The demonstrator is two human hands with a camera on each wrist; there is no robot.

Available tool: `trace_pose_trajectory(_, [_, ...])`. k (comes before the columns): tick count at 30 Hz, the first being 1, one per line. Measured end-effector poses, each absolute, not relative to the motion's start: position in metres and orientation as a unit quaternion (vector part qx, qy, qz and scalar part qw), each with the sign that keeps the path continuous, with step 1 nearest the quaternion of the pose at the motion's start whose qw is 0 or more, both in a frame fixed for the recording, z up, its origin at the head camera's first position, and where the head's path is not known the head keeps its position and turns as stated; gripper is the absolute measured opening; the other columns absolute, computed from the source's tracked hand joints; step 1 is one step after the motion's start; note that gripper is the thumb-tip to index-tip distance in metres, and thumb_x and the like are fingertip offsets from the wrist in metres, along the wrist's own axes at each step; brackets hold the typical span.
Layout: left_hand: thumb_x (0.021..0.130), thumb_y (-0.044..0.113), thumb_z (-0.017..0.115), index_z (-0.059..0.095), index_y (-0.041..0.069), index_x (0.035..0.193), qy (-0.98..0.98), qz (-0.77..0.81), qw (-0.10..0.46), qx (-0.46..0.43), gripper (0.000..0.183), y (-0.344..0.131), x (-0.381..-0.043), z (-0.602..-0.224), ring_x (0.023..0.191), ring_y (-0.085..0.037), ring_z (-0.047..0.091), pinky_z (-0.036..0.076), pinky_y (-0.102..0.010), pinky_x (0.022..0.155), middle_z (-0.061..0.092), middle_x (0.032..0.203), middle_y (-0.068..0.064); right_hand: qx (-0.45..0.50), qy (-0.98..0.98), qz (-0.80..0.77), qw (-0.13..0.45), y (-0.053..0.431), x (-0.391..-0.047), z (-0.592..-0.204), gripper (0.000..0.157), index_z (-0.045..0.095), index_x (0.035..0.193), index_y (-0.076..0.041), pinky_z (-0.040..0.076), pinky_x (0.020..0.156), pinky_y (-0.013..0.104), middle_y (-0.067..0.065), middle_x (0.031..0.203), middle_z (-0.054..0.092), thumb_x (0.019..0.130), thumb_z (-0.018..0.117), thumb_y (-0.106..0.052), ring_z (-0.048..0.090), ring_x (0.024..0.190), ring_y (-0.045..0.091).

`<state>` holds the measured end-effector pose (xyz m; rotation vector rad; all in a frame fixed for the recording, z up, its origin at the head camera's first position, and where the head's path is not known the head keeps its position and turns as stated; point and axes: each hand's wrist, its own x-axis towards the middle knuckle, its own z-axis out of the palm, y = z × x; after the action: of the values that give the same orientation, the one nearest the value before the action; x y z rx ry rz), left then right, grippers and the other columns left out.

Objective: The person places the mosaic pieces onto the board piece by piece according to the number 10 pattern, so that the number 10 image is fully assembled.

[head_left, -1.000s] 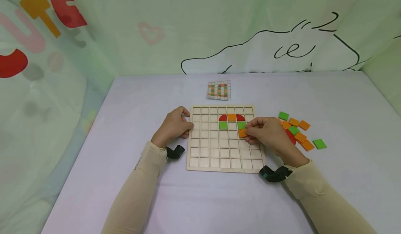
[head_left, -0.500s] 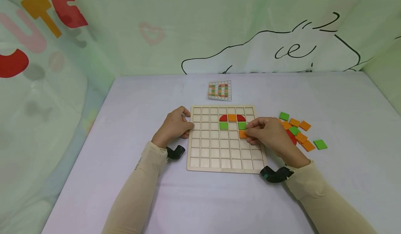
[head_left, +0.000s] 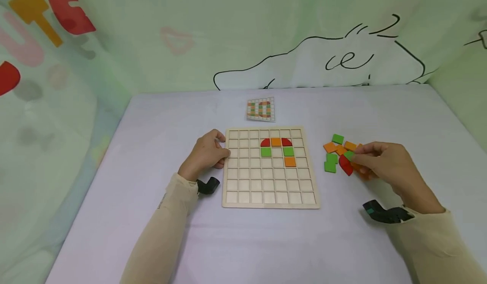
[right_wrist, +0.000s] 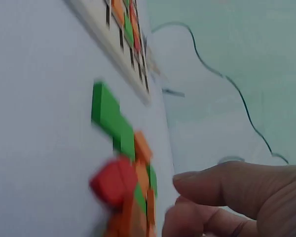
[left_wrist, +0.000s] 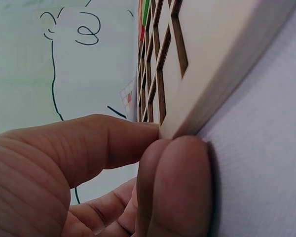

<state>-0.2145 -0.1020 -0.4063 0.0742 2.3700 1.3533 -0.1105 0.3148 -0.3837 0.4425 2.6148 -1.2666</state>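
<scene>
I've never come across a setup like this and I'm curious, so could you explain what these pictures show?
There's no robot here: the left grip and the right grip are a person's bare hands. The wide picture is from a camera on the head; the two close ones are from wrist cameras, one per hand. On the pale table lie a wooden grid board with six coloured tiles set in it, a small patterned card beyond it, and loose tiles to its right. The left grip pinches the board's left edge. The right grip is at the loose tiles; whether it holds one isn't clear.
</scene>
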Motion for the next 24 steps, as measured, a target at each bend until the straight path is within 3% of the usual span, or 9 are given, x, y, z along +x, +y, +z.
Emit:
trace_pose_trajectory(7, [0.091, 0.002, 0.069, 0.053, 0.003, 0.126, 0.849, 0.487, 0.205, 0.025, 0.039, -0.103, -0.215, -0.408, 0.065, -0.017, 0.068, 0.064, -0.029, 0.061, 0.058, 0.098, -0.014, 0.15, 0.907, -0.367, 0.14, 0.332, -0.103, -0.388, 0.056, 0.06, 0.13, -0.001, 0.05, 0.062, 0.031, 0.002, 0.093, 0.065, 0.096, 0.072, -0.044, 0.059, 0.073, 0.019])
trace_pose_trajectory(16, [0.09, 0.003, 0.068, 0.054, 0.003, 0.126, 0.85, 0.484, 0.205, 0.026, 0.039, -0.102, -0.215, -0.408, 0.065, -0.017, 0.068, 0.064, -0.029, 0.062, 0.06, 0.097, -0.014, 0.162, 0.922, -0.336, 0.109, 0.329, -0.103, -0.392, 0.05, 0.064, 0.124, 0.001, 0.055, 0.06, 0.027, 0.01, 0.103, 0.069, 0.094, 0.074, -0.037, 0.06, 0.081, 0.02])
trace_pose_trajectory(24, [0.091, 0.003, 0.069, 0.054, 0.003, 0.126, 0.854, 0.48, 0.2, 0.03, 0.038, -0.102, -0.215, -0.408, 0.065, -0.017, 0.068, 0.064, -0.029, 0.061, 0.06, 0.096, -0.014, 0.156, 0.91, -0.373, 0.094, 0.327, -0.105, -0.389, 0.044, 0.066, 0.12, 0.001, 0.058, 0.063, 0.027, 0.006, 0.097, 0.072, 0.097, 0.073, -0.035, 0.064, 0.078, 0.018])
